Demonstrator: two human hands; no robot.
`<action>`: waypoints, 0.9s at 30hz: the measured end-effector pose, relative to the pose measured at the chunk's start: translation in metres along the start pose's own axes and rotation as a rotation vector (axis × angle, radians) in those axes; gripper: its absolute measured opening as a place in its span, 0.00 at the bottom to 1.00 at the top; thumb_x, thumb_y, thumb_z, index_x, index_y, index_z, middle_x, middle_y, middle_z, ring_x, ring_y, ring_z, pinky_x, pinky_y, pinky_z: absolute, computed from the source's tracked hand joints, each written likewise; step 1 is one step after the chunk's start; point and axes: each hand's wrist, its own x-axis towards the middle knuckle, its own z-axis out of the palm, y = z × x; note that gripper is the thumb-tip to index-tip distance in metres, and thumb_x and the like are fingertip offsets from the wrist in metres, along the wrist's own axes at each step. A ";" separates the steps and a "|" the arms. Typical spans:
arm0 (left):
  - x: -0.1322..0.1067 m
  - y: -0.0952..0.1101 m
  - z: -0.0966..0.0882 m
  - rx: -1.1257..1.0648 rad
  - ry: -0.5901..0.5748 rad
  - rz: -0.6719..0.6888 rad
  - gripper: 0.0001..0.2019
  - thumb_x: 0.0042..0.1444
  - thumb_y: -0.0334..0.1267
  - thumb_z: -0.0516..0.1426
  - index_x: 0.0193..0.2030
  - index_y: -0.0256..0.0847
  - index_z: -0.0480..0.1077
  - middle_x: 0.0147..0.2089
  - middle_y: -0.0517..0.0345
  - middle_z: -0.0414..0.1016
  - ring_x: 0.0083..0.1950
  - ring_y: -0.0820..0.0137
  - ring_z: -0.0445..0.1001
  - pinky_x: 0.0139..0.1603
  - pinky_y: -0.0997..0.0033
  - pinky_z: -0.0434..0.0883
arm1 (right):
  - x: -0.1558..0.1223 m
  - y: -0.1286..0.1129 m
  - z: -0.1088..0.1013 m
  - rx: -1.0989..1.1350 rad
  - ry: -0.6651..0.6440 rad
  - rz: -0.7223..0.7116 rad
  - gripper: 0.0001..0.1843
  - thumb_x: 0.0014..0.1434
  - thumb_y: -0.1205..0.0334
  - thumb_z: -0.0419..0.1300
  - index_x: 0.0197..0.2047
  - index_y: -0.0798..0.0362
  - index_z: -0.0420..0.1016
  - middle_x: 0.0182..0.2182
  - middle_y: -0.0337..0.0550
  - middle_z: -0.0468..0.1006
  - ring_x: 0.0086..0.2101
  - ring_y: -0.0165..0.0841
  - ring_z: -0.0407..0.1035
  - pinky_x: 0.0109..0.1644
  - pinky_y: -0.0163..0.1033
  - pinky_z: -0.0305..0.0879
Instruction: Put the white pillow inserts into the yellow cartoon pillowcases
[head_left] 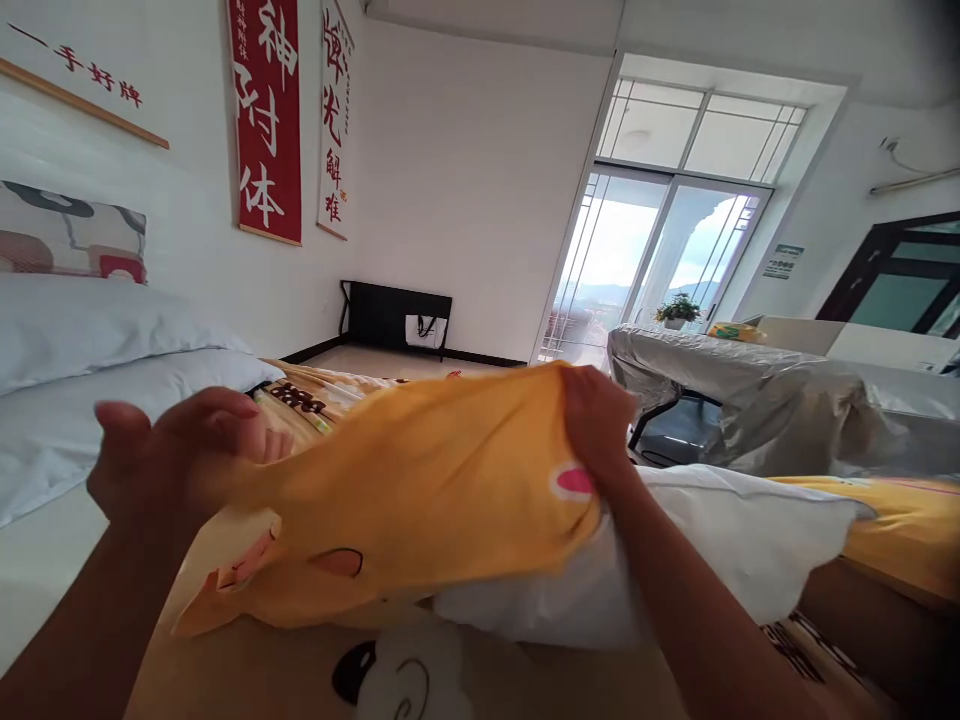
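Note:
I hold a yellow pillowcase (420, 500) with pink cartoon patches stretched between both hands over a bed. My left hand (176, 455) grips its left edge, fingers curled round the cloth. At the top right corner, my right hand (596, 420) is closed on the fabric. A white pillow (720, 545) lies under and to the right of the pillowcase, partly covered by it. Below is a yellow printed bedsheet (315, 400) with cartoon figures.
White pillows (82, 340) and a patterned cushion (67, 240) lie at the left against the wall. Red and white scrolls (266, 120) hang above. A covered table (735, 385) with a plant (677, 312) stands right, by a glass balcony door (645, 270).

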 end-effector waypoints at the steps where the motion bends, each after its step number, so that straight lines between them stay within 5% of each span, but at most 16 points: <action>1: 0.001 -0.002 -0.002 -0.038 -0.042 -0.022 0.26 0.51 0.67 0.51 0.35 0.46 0.72 0.17 0.63 0.64 0.19 0.73 0.65 0.21 0.66 0.62 | -0.001 0.001 0.002 -0.022 0.023 0.038 0.15 0.62 0.59 0.48 0.26 0.52 0.67 0.20 0.38 0.65 0.22 0.30 0.53 0.28 0.36 0.42; 3: 0.007 -0.010 0.000 -0.113 -0.083 0.001 0.23 0.49 0.63 0.56 0.38 0.44 0.73 0.22 0.60 0.70 0.24 0.69 0.69 0.22 0.67 0.65 | -0.002 0.003 0.006 -0.032 -0.010 0.040 0.15 0.61 0.59 0.50 0.25 0.52 0.67 0.19 0.38 0.64 0.22 0.29 0.51 0.28 0.36 0.41; 5: 0.013 -0.019 0.009 -0.004 -0.166 0.100 0.21 0.47 0.53 0.62 0.45 0.45 0.72 0.42 0.54 0.77 0.42 0.62 0.74 0.35 0.67 0.72 | -0.003 0.002 0.009 -0.018 -0.037 0.026 0.15 0.62 0.58 0.51 0.25 0.53 0.67 0.19 0.37 0.64 0.22 0.29 0.51 0.28 0.35 0.41; 8: 0.013 -0.028 0.031 0.404 -0.449 0.248 0.25 0.52 0.48 0.60 0.57 0.46 0.66 0.63 0.52 0.64 0.62 0.56 0.63 0.58 0.60 0.65 | -0.002 0.001 0.010 -0.033 -0.052 0.090 0.16 0.62 0.57 0.51 0.25 0.53 0.69 0.19 0.37 0.64 0.22 0.28 0.51 0.28 0.36 0.40; 10: 0.010 -0.029 0.045 0.599 -0.555 0.314 0.25 0.56 0.49 0.57 0.59 0.47 0.64 0.63 0.52 0.65 0.62 0.57 0.63 0.62 0.58 0.61 | 0.001 0.002 0.007 -0.035 -0.113 0.087 0.16 0.60 0.57 0.52 0.23 0.53 0.69 0.19 0.37 0.64 0.22 0.28 0.50 0.28 0.36 0.40; 14: 0.013 -0.029 0.065 0.707 -0.348 0.414 0.25 0.60 0.49 0.51 0.62 0.43 0.59 0.64 0.50 0.62 0.65 0.59 0.59 0.67 0.58 0.54 | 0.011 0.008 -0.005 0.130 0.056 0.111 0.17 0.59 0.54 0.52 0.22 0.53 0.67 0.18 0.37 0.65 0.22 0.29 0.54 0.29 0.36 0.45; 16: 0.022 -0.032 0.071 0.650 -0.359 0.364 0.26 0.61 0.48 0.49 0.64 0.42 0.56 0.66 0.51 0.59 0.67 0.60 0.56 0.68 0.59 0.51 | 0.013 0.007 -0.011 0.253 0.132 0.143 0.16 0.57 0.54 0.53 0.22 0.53 0.68 0.18 0.37 0.66 0.23 0.29 0.57 0.29 0.36 0.48; 21: 0.042 -0.047 0.092 0.519 -0.467 0.343 0.18 0.53 0.37 0.54 0.52 0.39 0.65 0.52 0.51 0.72 0.52 0.60 0.69 0.53 0.65 0.64 | -0.003 -0.020 -0.015 0.540 -0.026 0.146 0.15 0.57 0.53 0.52 0.24 0.52 0.66 0.18 0.34 0.64 0.22 0.29 0.57 0.26 0.34 0.50; 24: 0.047 -0.053 0.101 0.356 -0.442 0.293 0.11 0.50 0.35 0.56 0.42 0.40 0.66 0.44 0.56 0.73 0.44 0.64 0.70 0.43 0.69 0.66 | -0.016 -0.029 -0.002 0.396 -0.074 -0.069 0.16 0.61 0.53 0.49 0.25 0.51 0.63 0.17 0.34 0.63 0.21 0.28 0.56 0.27 0.33 0.49; 27: 0.049 -0.052 0.099 0.067 -0.391 0.086 0.09 0.49 0.41 0.59 0.36 0.41 0.66 0.36 0.61 0.72 0.36 0.68 0.70 0.35 0.73 0.66 | -0.006 -0.011 0.017 0.154 -0.072 -0.220 0.15 0.62 0.56 0.46 0.28 0.51 0.66 0.18 0.37 0.68 0.20 0.29 0.59 0.27 0.34 0.47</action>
